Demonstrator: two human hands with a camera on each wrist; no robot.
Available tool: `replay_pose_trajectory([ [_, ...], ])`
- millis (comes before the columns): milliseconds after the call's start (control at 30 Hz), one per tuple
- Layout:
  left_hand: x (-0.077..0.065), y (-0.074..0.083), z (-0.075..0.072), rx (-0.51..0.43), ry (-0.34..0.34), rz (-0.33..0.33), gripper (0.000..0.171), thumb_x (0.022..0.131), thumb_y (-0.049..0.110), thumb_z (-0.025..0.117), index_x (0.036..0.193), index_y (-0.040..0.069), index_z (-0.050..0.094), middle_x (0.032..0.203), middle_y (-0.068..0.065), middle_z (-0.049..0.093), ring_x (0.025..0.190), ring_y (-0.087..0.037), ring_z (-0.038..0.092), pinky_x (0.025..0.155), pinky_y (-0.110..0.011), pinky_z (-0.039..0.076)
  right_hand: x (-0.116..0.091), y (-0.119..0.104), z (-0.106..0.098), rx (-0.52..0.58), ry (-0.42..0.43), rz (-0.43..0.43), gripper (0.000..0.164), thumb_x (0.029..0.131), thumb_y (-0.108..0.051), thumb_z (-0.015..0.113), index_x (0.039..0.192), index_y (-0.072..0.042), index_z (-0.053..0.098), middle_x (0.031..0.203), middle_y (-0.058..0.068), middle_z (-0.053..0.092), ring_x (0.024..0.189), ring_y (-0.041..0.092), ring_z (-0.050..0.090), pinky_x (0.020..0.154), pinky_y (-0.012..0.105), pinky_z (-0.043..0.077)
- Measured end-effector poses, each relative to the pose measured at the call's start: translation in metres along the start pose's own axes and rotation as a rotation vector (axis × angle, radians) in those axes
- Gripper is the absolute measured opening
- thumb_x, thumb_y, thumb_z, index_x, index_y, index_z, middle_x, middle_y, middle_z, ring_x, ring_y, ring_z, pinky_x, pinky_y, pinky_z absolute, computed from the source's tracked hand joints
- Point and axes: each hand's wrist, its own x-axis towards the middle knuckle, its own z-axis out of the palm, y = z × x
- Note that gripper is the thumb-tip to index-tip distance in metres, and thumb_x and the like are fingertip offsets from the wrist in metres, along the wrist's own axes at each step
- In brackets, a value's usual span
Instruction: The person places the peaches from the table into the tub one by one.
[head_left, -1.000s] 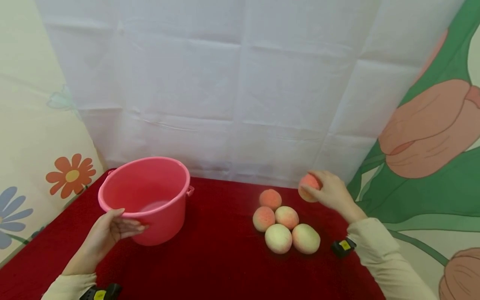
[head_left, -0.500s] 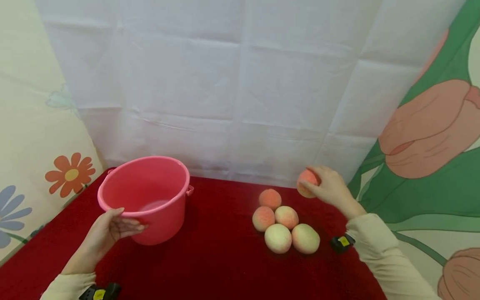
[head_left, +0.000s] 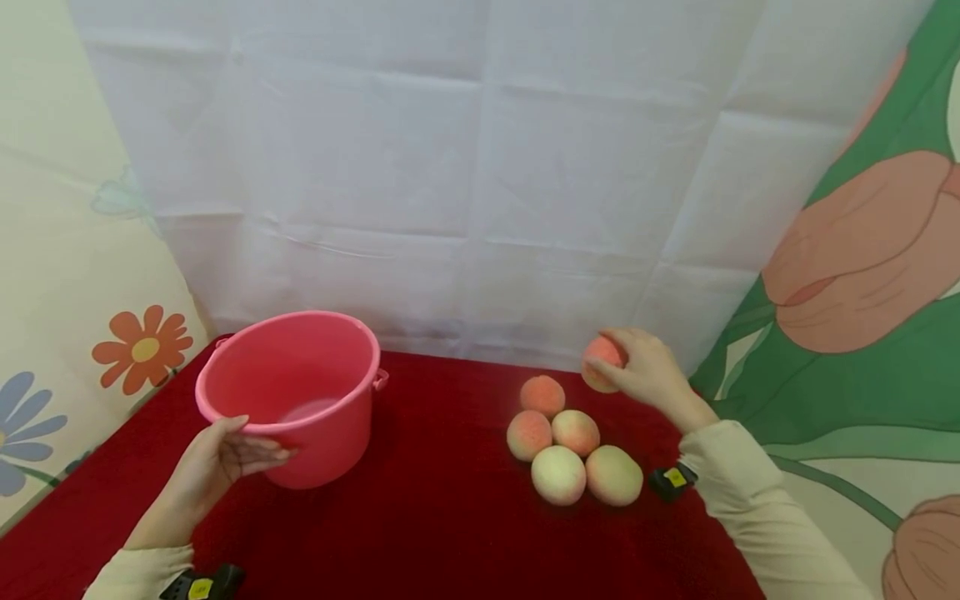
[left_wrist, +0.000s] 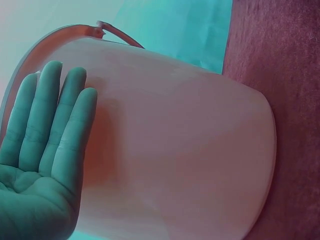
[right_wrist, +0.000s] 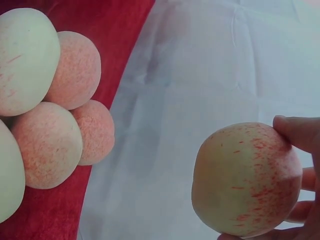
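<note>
A pink bucket (head_left: 330, 450) stands at the left of the red cloth. My left hand (head_left: 217, 458) holds its near rim, thumb over the edge and fingers along the outside wall. In the left wrist view those fingers (left_wrist: 70, 125) lie straight beside the bucket wall (left_wrist: 180, 135). My right hand (head_left: 648, 371) grips a peach (head_left: 600, 358), raised above the cloth behind the other peaches. The right wrist view shows this peach (right_wrist: 240, 180), yellow with red flecks, between thumb and fingers. Several pink and pale yellow peaches (head_left: 558, 476) sit grouped on the cloth, below and left of that hand.
The red cloth (head_left: 435, 500) covers the table. A white sheet (head_left: 420, 167) hangs behind it, with flower-printed sheets (head_left: 840, 242) at the sides. The visible part of the bucket's inside (head_left: 292, 367) shows bare pink plastic.
My right hand has moved left and slightly upward with the peach, closer to the group. The left hand and the bucket stay in place.
</note>
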Motion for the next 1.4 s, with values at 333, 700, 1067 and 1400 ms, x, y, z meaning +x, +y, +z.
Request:
replay_pose_trajectory([
  [333, 0.0, 0.0, 0.0, 0.033, 0.024, -0.018, 0.059, 0.101, 0.012, 0.011, 0.094, 0.004, 0.069, 0.089, -0.011, 0.07, 0.088, -0.022, 0.066, 0.079, -0.034, 0.051, 0.01, -0.007, 0.0, 0.004, 0.001, -0.009, 0.051, 0.085, -0.031, 0.063, 0.122, 0.003, 0.053, 0.113, 0.024, 0.057, 0.102, 0.04, 0.052, 0.082, 0.053, 0.043],
  [700, -0.001, 0.002, -0.001, 0.033, 0.014, -0.038, 0.06, 0.101, 0.013, 0.01, 0.095, 0.004, 0.069, 0.09, -0.011, 0.07, 0.089, -0.022, 0.066, 0.079, -0.034, 0.051, 0.019, -0.023, 0.004, 0.006, -0.023, -0.038, 0.054, 0.084, -0.032, 0.064, 0.125, 0.001, 0.052, 0.118, 0.022, 0.055, 0.104, 0.038, 0.051, 0.08, 0.05, 0.045],
  [1067, -0.001, 0.003, -0.001, 0.026, 0.007, -0.014, 0.06, 0.101, 0.012, 0.01, 0.096, 0.003, 0.069, 0.091, -0.011, 0.069, 0.089, -0.022, 0.066, 0.08, -0.034, 0.051, 0.031, -0.033, 0.008, 0.065, 0.0, -0.042, 0.053, 0.084, -0.031, 0.064, 0.124, 0.001, 0.052, 0.118, 0.021, 0.056, 0.105, 0.037, 0.052, 0.082, 0.048, 0.045],
  [1400, 0.0, 0.001, 0.0, 0.031, 0.028, -0.025, 0.06, 0.101, 0.012, 0.01, 0.095, 0.005, 0.07, 0.091, -0.011, 0.07, 0.089, -0.022, 0.066, 0.079, -0.034, 0.051, 0.04, -0.042, 0.016, 0.086, 0.02, -0.085, 0.052, 0.082, -0.03, 0.066, 0.122, 0.002, 0.054, 0.117, 0.022, 0.057, 0.107, 0.037, 0.052, 0.085, 0.049, 0.044],
])
